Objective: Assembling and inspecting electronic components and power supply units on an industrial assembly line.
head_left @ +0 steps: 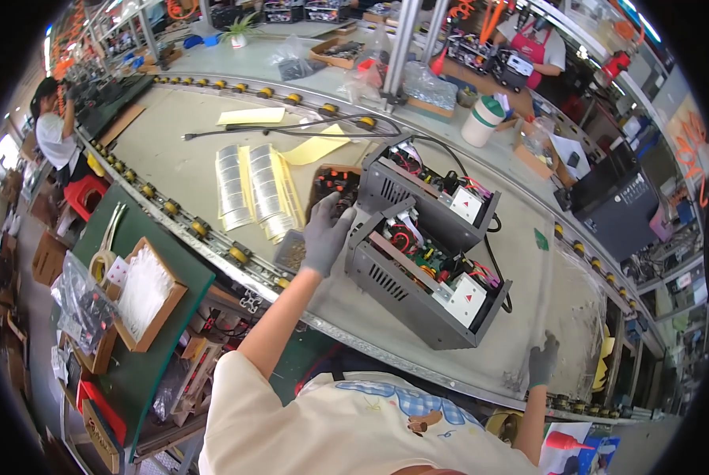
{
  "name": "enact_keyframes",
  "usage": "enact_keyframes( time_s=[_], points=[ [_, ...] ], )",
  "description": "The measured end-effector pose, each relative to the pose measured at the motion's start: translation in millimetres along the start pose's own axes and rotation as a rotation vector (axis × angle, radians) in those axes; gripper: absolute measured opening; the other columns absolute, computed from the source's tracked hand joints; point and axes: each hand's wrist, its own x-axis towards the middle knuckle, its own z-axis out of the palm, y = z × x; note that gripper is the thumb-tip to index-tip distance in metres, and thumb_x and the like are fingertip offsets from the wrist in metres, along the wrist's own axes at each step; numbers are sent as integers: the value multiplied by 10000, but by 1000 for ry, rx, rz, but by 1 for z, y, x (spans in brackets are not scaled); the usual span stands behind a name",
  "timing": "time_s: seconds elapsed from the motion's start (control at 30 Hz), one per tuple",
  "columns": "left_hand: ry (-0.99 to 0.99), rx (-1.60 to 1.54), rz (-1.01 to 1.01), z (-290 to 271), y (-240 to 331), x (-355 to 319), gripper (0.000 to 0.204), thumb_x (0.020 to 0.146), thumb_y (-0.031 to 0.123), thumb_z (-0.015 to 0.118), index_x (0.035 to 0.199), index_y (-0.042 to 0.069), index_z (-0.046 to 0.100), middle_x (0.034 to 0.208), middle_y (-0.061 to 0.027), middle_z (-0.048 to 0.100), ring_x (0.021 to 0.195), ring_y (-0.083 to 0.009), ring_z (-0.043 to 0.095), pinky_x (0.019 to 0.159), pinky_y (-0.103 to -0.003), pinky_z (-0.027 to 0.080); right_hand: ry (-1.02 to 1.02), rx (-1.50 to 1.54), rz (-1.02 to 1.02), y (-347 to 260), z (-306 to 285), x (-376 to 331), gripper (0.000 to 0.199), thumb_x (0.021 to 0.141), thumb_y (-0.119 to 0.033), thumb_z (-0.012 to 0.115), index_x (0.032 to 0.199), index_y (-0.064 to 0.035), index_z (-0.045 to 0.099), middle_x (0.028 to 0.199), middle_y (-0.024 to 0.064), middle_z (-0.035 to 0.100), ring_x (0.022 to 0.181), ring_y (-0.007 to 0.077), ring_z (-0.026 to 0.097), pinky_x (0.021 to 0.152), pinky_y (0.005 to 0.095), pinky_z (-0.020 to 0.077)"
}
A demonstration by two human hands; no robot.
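Note:
My left hand point(327, 235), in a grey glove, reaches to the near edge of a small box of black and orange parts point(335, 184). Its fingers are apart, and I see nothing held in them. Right beside it stand two dark metal cases with open tops, the nearer case point(418, 297) and the farther case point(442, 207). Wires, a green circuit board and a white plate with a red triangle show inside the nearer one. My right hand point(542, 362), also gloved, hovers low over the table's right side, fingers loosely apart and holding nothing visible.
Silver label sheets point(271, 190) and yellow paper point(315, 145) lie left of the cases, near a black cable point(291, 128). A small tray point(291, 251) sits below my left hand. Roller rails point(200, 229) edge the table point(180, 119). Other people work farther off.

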Motion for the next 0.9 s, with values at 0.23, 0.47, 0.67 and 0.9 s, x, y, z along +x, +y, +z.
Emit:
enact_keyframes(
  time_s=[0.23, 0.47, 0.67, 0.9],
  points=[
    [-257, -152, -121, 69, -13, 51, 766, 868, 580, 508, 1401, 57, 335, 1268, -176, 526, 1191, -232, 491, 992, -313, 359, -189, 910, 94, -167, -96, -25, 596, 832, -180, 616, 1364, -37, 388, 1294, 154, 513, 1154, 227, 530, 924, 321, 439],
    [-539, -630, -203, 99, -16, 35, 750, 861, 225, 660, 1450, 81, 218, 1280, -108, 506, 1169, -191, 484, 982, -285, 377, -208, 720, -47, -218, -81, 6, 738, 713, -182, 622, 1395, -113, 350, 1292, 182, 463, 1151, 292, 511, 900, 309, 435],
    [-480, -282, -148, 114, -39, 0, 866, 817, 124, 670, 1476, 124, 109, 1331, -138, 463, 1184, -207, 488, 959, -302, 411, -318, 1058, -49, -165, -71, 34, 649, 672, 17, 573, 1312, -48, 488, 1234, 104, 498, 929, 171, 491, 843, 253, 398],
    [-402, -109, 8, 146, 1, -51, 860, 785, 156, 689, 1462, 122, 159, 1259, -149, 488, 1126, -293, 530, 918, -355, 443, -411, 1044, 69, -126, -100, 24, 634, 647, 53, 465, 1280, 17, 494, 1386, 158, 419, 1270, 245, 419, 1069, 305, 274]
  ],
)
